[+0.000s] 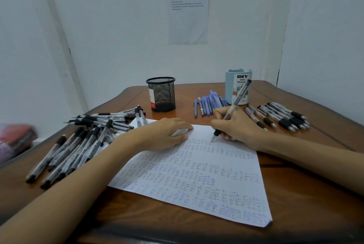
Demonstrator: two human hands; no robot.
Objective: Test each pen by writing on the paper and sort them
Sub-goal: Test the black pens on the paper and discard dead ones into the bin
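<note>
Right fingers (219, 114) pinch one pen (240, 96), tip on paper (197, 174); left fingers (177, 124) rest there, grasp unclear; two holders (161, 94).

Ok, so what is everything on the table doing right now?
Pen: uncapped, tip on paper, gripped by right hand.
Left hand: resting on paper, fingers curled.
Paper: flat, mostly covered in scribbles.
Mesh cup: upright, no pens showing.
Organizer: upright, no pens showing.
Blue pens: lying grouped beside organizer.
Left pens: loose pile.
Right pens: neat row.
</note>
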